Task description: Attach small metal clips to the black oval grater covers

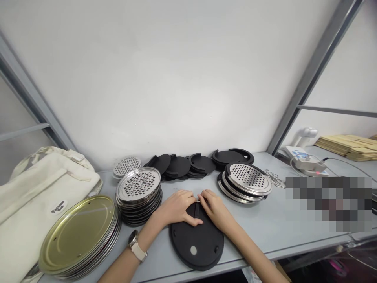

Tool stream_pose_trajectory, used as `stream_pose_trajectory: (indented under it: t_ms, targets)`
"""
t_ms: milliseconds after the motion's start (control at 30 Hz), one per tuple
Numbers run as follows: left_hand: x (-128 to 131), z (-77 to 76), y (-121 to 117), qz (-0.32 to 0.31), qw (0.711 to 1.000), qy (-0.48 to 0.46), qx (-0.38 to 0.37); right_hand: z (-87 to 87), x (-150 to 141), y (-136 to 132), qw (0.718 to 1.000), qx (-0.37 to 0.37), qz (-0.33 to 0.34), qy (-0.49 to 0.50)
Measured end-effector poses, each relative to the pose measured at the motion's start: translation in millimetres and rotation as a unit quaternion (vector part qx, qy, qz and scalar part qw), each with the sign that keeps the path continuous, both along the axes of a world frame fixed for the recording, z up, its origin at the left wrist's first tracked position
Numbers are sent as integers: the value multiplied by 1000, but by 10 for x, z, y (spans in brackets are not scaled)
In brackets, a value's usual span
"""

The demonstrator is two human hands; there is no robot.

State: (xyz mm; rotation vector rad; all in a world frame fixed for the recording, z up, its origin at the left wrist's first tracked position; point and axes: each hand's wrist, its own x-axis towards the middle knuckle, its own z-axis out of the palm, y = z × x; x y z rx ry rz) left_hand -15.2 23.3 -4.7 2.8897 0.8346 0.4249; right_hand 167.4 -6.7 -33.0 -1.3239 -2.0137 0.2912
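Note:
A black oval plate (196,239) lies near the front edge of the table, with a pale round spot and a short slotted strip at its far end. My left hand (179,206) grips the plate's far left side, thumb across its face and fingers bent at the rim. The fingertips of my right hand (216,208) pinch at the far rim, where a thin metal wire piece (198,201) shows between both hands. Most of that wire is hidden by the fingers. A watch (137,245) is on my left wrist.
Left stand stacked gold oval lids (82,232), round grater discs (138,184) and a white canvas bag (50,188). Black notched discs (178,167) line the wall. Right are stacked oval graters (249,179), wire pieces (273,179) and a cabled white device (304,159).

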Motion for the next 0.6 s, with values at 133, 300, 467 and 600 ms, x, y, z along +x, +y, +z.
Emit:
stream_pose_trajectory:
  t_ms: [133, 300, 467, 600]
  targets:
    - [-1, -13, 2, -5, 1000, -2, 0, 4, 2, 6, 1000, -6, 9, 9]
    - [-6, -26, 2, -7, 1000, -8, 14, 28, 16, -9, 999, -25, 20, 39]
    - [-3, -34, 3, -4, 1000, -12, 23, 39, 21, -25, 997, -28, 35, 64]
    - [-1, -47, 6, 3, 1000, -18, 17, 34, 29, -24, 997, -12, 28, 74]
